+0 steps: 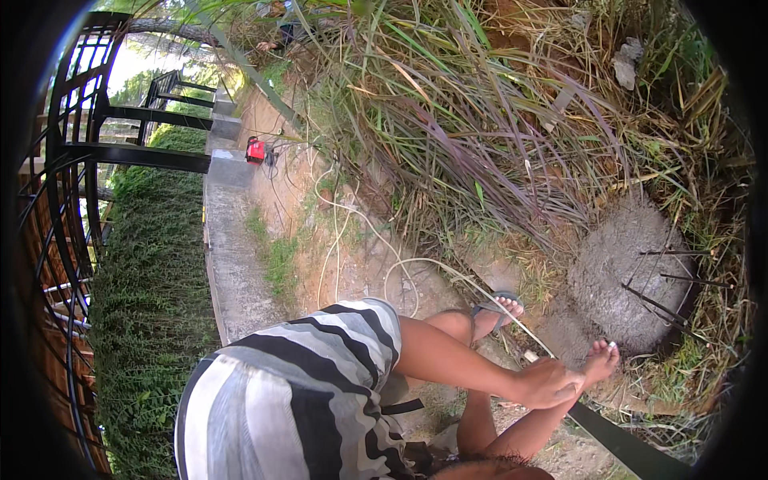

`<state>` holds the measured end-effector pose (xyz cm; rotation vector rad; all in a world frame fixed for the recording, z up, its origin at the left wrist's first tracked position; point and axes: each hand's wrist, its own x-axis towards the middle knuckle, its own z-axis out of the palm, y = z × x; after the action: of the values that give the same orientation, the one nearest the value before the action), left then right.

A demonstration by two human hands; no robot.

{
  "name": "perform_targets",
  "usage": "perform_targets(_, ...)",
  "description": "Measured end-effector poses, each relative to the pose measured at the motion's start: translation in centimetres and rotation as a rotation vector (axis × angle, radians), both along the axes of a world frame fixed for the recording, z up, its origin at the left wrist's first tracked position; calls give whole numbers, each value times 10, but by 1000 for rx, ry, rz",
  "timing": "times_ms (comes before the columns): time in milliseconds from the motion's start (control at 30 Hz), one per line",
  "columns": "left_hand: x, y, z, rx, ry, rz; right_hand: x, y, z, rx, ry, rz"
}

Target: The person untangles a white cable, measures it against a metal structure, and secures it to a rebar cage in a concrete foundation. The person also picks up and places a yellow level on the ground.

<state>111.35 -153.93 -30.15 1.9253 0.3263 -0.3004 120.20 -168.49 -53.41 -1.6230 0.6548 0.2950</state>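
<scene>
My left arm comes out of a striped black, grey and white sleeve. Its hand (552, 384) is closed around a dark green, flat, blade-like tool (628, 440), which slants down toward the lower right. A pale handle-like end (531, 356) pokes out above the fist. Just past it is my right hand (600, 362), its fingers bent close together near the lower edge of a rough grey concrete mound (612, 280). A tiny white spot shows at those fingertips; what they hold is unclear. Several dark rods (660, 304) stick out of the mound.
A pale cord (448, 266) loops over the dirt toward my left hand. Near the low concrete wall (228, 184) sits a red machine (255, 150) with cables. Tall grass (480, 144) leans in from above. A sandalled foot (502, 310) rests by the mound. Another person (284, 30) is partly visible at the top.
</scene>
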Motion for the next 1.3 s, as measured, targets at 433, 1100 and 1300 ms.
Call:
perform_targets(433,-245,84,144,-26,295,-21,-323,-99,311,-348,428,219)
perform_targets(1100,-579,295,328,188,-58,1087,-453,43,566,-5,-12,617)
perform_targets(1300,-647,327,371,-18,-137,1382,-494,142,656,178,-45,728)
